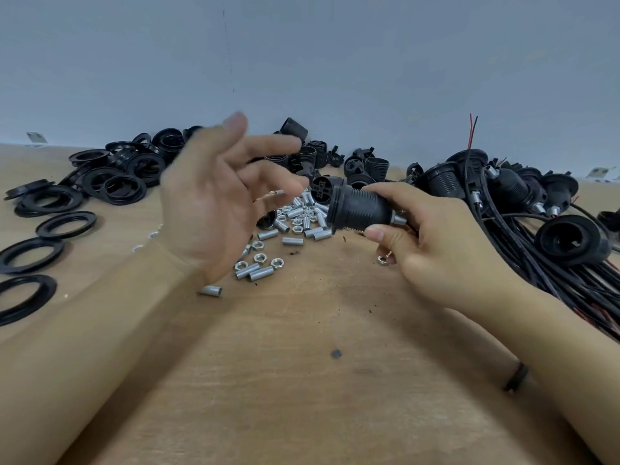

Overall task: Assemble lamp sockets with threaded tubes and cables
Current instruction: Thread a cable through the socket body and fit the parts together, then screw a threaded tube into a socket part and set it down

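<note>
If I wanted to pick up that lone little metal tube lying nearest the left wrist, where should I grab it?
Probably pinch the metal tube across its middle, coming straight down from above. It lies flat on the table, long sides bare, apart from the other tubes, so fingers fit either side. Its open ends give less to hold.

Left hand (pixel 214 193) blurred.

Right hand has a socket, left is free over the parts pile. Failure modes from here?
1. The left hand hovers open just above the loose nuts and threaded tubes; a sweep may scatter them.
2. The right hand holds the socket by its rear end, so it may twist or slip.
3. Its cable may snag the cable pile.
</note>
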